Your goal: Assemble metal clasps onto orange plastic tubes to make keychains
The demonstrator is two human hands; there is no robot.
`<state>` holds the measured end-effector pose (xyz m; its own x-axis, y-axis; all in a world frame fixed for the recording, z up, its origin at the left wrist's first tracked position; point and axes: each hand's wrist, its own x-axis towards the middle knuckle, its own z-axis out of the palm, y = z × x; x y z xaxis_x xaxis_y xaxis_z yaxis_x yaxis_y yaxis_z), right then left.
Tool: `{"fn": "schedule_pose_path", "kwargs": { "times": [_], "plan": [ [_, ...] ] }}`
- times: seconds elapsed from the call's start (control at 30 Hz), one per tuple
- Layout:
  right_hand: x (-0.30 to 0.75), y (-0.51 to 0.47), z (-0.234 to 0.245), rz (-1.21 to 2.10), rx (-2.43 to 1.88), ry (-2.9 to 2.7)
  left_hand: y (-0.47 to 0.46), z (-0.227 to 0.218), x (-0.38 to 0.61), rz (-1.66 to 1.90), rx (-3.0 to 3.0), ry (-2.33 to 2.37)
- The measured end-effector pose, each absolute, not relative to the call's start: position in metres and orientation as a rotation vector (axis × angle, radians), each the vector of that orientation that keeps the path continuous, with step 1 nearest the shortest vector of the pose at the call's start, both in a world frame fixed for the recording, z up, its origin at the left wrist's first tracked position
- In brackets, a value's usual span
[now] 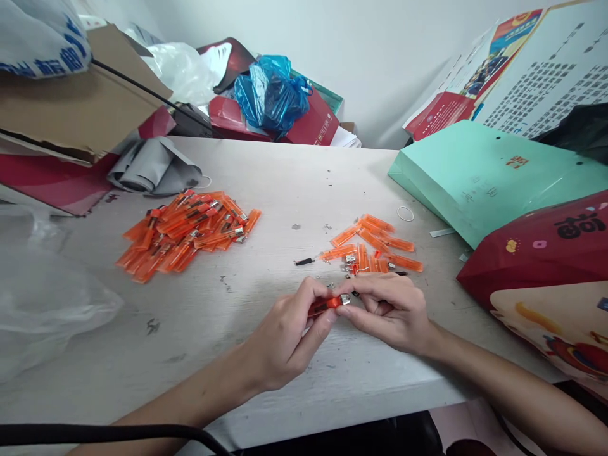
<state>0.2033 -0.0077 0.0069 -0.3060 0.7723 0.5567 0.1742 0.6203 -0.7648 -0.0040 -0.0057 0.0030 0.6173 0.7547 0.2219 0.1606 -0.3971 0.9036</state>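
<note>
My left hand (pixel 285 335) and my right hand (pixel 389 310) meet at the table's front middle, both pinched on one orange lighter (pixel 330 304) with a metal cap at its right end. The left fingers grip its orange body; the right fingertips press on the metal cap. Just behind my hands lies a small heap of orange lighters (pixel 375 250). A larger heap of orange lighters (pixel 185 231) lies further left on the white table (pixel 294 183).
A mint green paper bag (pixel 475 177) and a red bag (pixel 541 253) lie on the right. Cardboard (pixel 71 101), grey fabric (pixel 152 168), a blue plastic bag (pixel 270 92) and red boxes crowd the back. Clear plastic (pixel 42 297) sits at left. A small black part (pixel 304 261) and a rubber band (pixel 405 213) lie loose.
</note>
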Motion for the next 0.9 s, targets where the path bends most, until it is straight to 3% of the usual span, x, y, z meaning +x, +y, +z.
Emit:
{"fn": "schedule_pose_path", "kwargs": {
  "times": [0.9],
  "plan": [
    [0.199,-0.013,-0.003,1.108,-0.922,-1.513,-0.006,0.002,-0.004,0.814,1.749,0.746]
  ]
}}
